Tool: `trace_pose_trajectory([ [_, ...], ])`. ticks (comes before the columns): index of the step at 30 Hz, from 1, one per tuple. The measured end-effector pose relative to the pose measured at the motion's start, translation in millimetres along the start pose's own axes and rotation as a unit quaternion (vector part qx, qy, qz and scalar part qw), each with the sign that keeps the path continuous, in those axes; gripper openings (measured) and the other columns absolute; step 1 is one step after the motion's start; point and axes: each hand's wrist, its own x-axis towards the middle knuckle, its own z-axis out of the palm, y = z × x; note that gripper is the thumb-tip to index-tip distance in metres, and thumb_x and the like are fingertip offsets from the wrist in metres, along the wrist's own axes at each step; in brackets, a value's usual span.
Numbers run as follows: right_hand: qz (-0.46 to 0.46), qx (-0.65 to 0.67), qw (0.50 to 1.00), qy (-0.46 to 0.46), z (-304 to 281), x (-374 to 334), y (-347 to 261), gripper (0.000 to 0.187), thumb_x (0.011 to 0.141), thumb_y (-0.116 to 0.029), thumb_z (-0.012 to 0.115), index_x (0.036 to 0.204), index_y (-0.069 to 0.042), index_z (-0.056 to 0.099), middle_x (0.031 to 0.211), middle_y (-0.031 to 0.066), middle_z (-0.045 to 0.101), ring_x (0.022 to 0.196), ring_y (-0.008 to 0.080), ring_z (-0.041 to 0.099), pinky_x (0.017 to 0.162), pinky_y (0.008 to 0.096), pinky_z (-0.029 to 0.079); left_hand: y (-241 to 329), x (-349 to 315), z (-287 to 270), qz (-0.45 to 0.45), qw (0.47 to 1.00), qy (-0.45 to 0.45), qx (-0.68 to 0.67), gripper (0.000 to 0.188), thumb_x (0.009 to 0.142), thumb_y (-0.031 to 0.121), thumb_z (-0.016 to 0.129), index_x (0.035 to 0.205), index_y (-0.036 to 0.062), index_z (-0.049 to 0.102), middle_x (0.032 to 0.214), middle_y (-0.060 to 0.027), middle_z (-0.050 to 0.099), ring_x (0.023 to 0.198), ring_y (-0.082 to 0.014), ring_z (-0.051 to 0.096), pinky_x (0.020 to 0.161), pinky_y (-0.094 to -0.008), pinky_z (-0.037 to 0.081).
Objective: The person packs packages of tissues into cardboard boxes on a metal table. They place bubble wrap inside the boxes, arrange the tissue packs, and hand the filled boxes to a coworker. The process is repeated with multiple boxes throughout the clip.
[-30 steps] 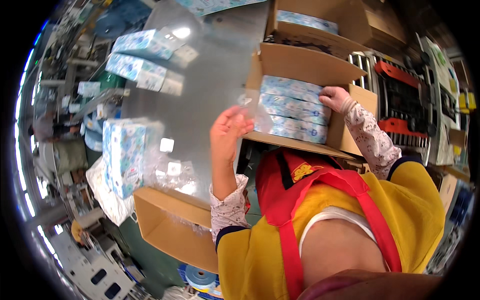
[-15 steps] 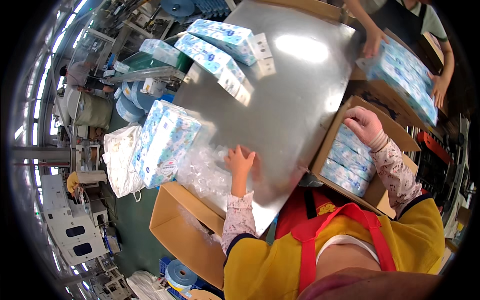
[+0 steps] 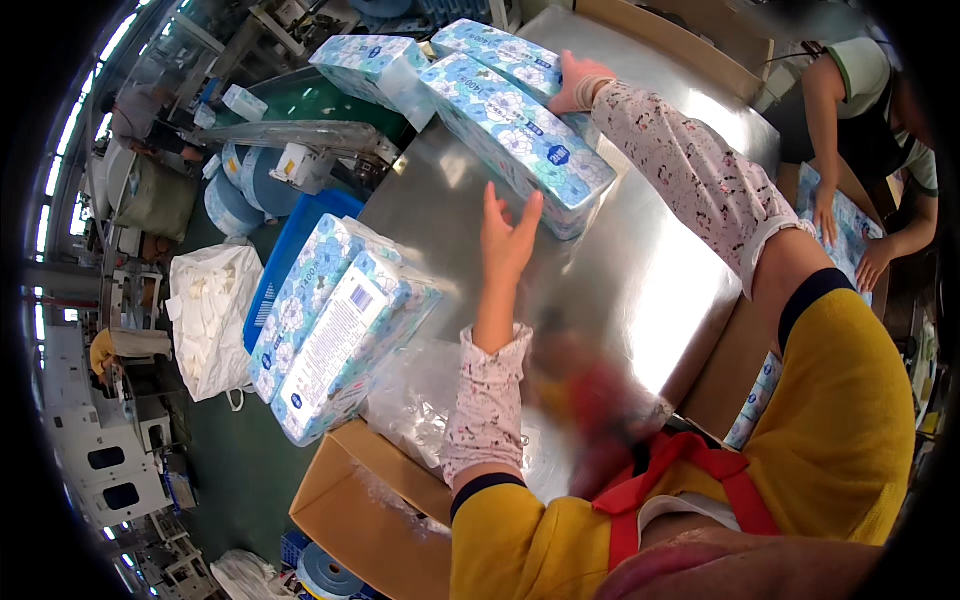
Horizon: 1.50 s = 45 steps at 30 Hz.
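Note:
Two long blue-and-white floral tissue packs lie side by side at the far side of the metal table: the nearer tissue pack (image 3: 500,130) and the farther tissue pack (image 3: 495,52). My right hand (image 3: 582,84) reaches over to the right end of the farther pack and rests against it, thumb apart from the fingers. Just short of the nearer pack's front side is my left hand (image 3: 508,235), fingers spread and holding nothing. A third tissue pack (image 3: 365,62) sits at their left, by the green conveyor (image 3: 310,100).
More tissue packs (image 3: 335,335) stand at the table's left edge beside clear plastic film (image 3: 410,395). An open carton (image 3: 370,500) is at lower left. Right of the metal table (image 3: 650,280), a co-worker's hands (image 3: 850,240) press packs into a carton. A white sack (image 3: 210,320) stands left.
My right hand has left the carton at right and reached across to the far packs. My left hand has moved forward toward them. The co-worker's pack has gone lower into a carton.

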Motion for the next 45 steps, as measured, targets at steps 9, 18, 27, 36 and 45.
trace_pose_trajectory([
  [9, -0.085, 0.227, 0.92, -0.309, 2.7, -221.1, 150.5, 0.089, 0.066, -0.043, 0.077, 0.132, 0.005, 0.041, 0.116, 0.0179, 0.06, 0.105, 0.0275, 0.06, 0.095, 0.0357, 0.045, -14.7, -127.2, 32.2, 0.051, 0.982, -0.144, -0.115, 0.071, 0.083, 0.012, 0.065, 0.139, -0.0045, 0.026, 0.126, -0.0143, 0.049, 0.109, -0.0207, 0.052, 0.092, -0.0332, 0.043],
  [18, -0.086, 0.697, 0.619, -0.352, 10.2, -262.5, 198.1, 0.077, 0.077, -0.021, 0.074, 0.139, 0.001, 0.033, 0.133, 0.0146, 0.048, 0.119, 0.0239, 0.049, 0.101, 0.0351, 0.04, 14.8, -206.4, 84.0, 0.163, 0.98, -0.112, -0.022, 0.071, 0.076, 0.02, 0.07, 0.131, -0.0057, 0.033, 0.128, -0.0182, 0.041, 0.114, -0.0267, 0.045, 0.096, -0.0392, 0.038],
  [27, -0.223, 0.579, 0.784, -0.008, -132.2, -479.3, 360.2, 0.093, 0.064, -0.023, 0.082, 0.139, 0.001, 0.033, 0.136, 0.013, 0.044, 0.122, 0.0228, 0.046, 0.1, 0.0366, 0.038, 75.9, -330.4, 174.8, 0.202, 0.911, -0.358, 0.011, 0.057, 0.083, 0.019, 0.066, 0.127, -0.0058, 0.041, 0.113, -0.0129, 0.057, 0.1, -0.0211, 0.057, 0.088, -0.0335, 0.048],
  [36, 0.05, 0.427, 0.843, -0.324, 39.8, -522.4, 447.3, 0.087, 0.061, -0.022, 0.075, 0.139, -0.008, 0.04, 0.113, 0.016, 0.062, 0.101, 0.0223, 0.06, 0.088, 0.0341, 0.046, 19.8, -396.3, 191.0, -0.571, 0.597, -0.538, -0.166, 0.052, 0.099, 0.042, 0.037, 0.117, -0.0039, 0.054, 0.108, -0.0162, 0.063, 0.095, -0.0225, 0.063, 0.084, -0.0334, 0.051],
  [45, -0.183, -0.045, 0.882, -0.432, 19.3, -395.2, 324.1, 0.047, 0.076, -0.043, 0.068, 0.105, -0.006, 0.068, 0.097, 0.0153, 0.068, 0.094, 0.0297, 0.064, 0.083, 0.0415, 0.049, 28.7, -330.5, 90.7, -0.181, 0.946, -0.234, -0.136, 0.025, 0.096, 0.018, 0.05, 0.111, -0.0007, 0.056, 0.099, -0.0108, 0.063, 0.086, -0.0163, 0.062, 0.076, -0.0289, 0.051],
])
